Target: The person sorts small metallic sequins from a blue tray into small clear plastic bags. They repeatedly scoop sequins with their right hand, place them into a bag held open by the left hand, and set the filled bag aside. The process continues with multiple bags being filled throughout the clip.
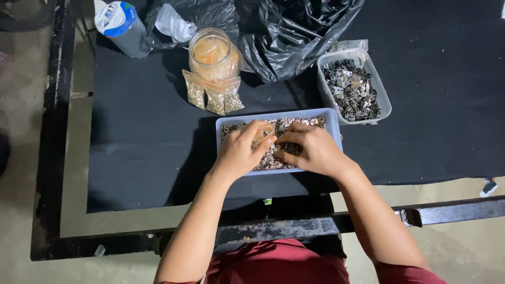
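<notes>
Hands meet over a pale blue tray (330, 118) heaped with small silvery metal pieces (268, 160), set on a black cloth (147, 158) that covers a dark-framed table (52, 158). The left hand (239, 150) is curled, fingers bent down into the heap, and seems to pinch something small between thumb and forefinger, though what exactly it grips is too small to tell. The right hand (313, 150) lies just beside it, fingers folded inward and touching the pieces; whether it has hold of one cannot be told. The fingertips of both hands nearly touch in the middle of the tray. By the look of it, the step in hand is picking out or joining single pieces from the heap; a fine pinch would be needed, and a steady tray, since the pieces are loose and slide easily. Behind and to the right stands a clear tub (381, 92) full of darker metal clips. Further back are a glass jar (213, 52), small plastic bags (213, 97) of similar pieces leaning against it, a crumpled black bag (294, 37) and a roll of tape (118, 18).
</notes>
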